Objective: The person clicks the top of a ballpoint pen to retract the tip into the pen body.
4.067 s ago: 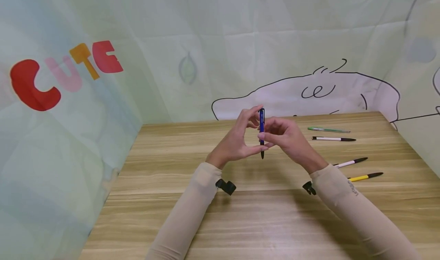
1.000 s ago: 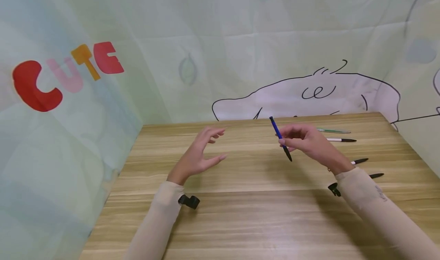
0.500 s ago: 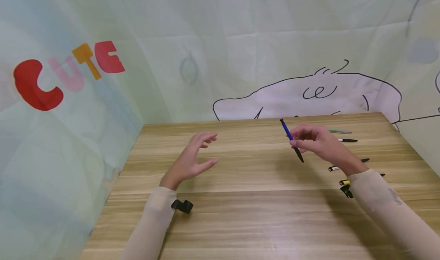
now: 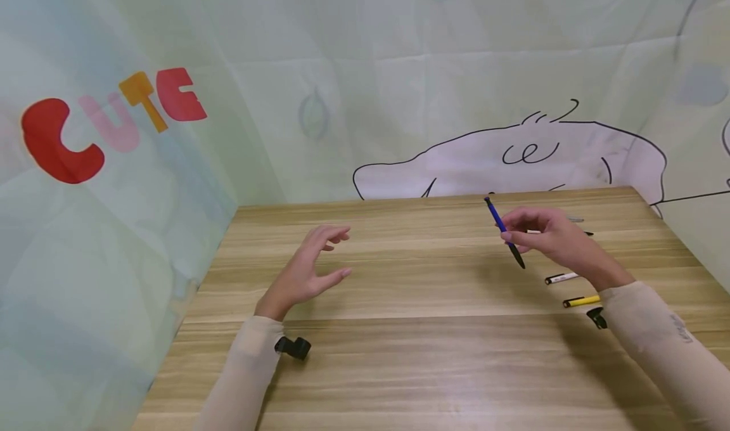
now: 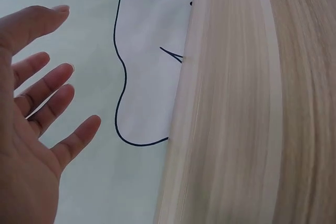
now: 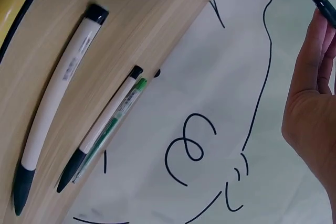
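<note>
My right hand (image 4: 542, 231) pinches a blue pen (image 4: 497, 215) between thumb and fingers, above the right part of the table. The pen leans, its black tip pointing down and to the right. In the right wrist view only the pen's black end (image 6: 321, 4) shows beside the hand (image 6: 315, 87). My left hand (image 4: 305, 267) hovers over the left half of the table with thumb and fingers spread apart, holding nothing. The left wrist view shows its fingers (image 5: 55, 80) loosely bent and apart.
Under and behind my right arm lie a yellow pen (image 4: 583, 301), a white pen (image 4: 561, 278), another white pen (image 6: 107, 109) and a green pen (image 6: 116, 115). The wooden table (image 4: 399, 367) meets a printed cloth wall (image 4: 274, 101) at its back and left edges.
The left hand has let go of the blue pen and drawn away to the left. The right hand has carried the pen rightward, and the pen has gone from upright to slanted.
</note>
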The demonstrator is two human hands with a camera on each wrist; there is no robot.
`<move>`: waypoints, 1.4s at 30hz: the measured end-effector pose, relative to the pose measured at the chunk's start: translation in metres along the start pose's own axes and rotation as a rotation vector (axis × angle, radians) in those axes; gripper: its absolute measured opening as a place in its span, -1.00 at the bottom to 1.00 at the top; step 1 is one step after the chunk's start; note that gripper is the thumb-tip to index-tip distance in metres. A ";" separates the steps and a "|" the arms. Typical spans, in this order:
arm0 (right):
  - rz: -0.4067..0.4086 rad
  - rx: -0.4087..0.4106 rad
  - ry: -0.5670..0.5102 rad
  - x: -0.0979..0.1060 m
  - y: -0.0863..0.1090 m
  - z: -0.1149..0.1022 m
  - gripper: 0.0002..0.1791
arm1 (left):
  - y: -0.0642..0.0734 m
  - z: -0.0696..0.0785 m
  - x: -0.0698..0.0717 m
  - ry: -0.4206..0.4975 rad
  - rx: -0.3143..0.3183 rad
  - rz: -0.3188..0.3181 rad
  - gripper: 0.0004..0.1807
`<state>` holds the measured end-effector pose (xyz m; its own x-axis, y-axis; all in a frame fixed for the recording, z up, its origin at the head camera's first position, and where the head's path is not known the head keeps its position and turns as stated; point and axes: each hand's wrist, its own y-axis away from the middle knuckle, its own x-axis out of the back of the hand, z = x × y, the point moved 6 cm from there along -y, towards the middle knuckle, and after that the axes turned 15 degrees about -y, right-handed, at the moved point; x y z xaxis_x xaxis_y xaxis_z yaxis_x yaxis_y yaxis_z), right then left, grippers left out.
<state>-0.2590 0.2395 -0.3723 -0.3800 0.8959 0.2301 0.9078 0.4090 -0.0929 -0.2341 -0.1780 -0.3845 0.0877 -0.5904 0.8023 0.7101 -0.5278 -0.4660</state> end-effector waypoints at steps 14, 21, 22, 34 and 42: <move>0.048 -0.006 0.084 0.025 0.012 0.011 -0.80 | 0.009 -0.005 0.001 -0.015 0.025 -0.031 -0.17; 0.025 -0.021 0.147 0.035 0.014 0.015 -0.75 | 0.011 -0.007 0.001 -0.018 0.052 -0.046 -0.18; 0.022 -0.020 0.150 0.036 0.015 0.015 -0.74 | 0.012 -0.007 0.001 -0.015 0.053 -0.046 -0.18; 0.026 -0.024 0.219 0.051 0.014 0.021 -0.78 | 0.013 -0.009 0.000 -0.019 0.059 -0.050 -0.19; -0.008 0.021 0.316 0.061 0.016 0.026 -0.80 | 0.013 -0.008 0.000 -0.013 0.049 -0.048 -0.19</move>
<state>-0.2718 0.3049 -0.3846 -0.3108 0.7956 0.5200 0.8997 0.4226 -0.1089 -0.2302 -0.1902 -0.3935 0.0614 -0.5574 0.8279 0.7472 -0.5243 -0.4084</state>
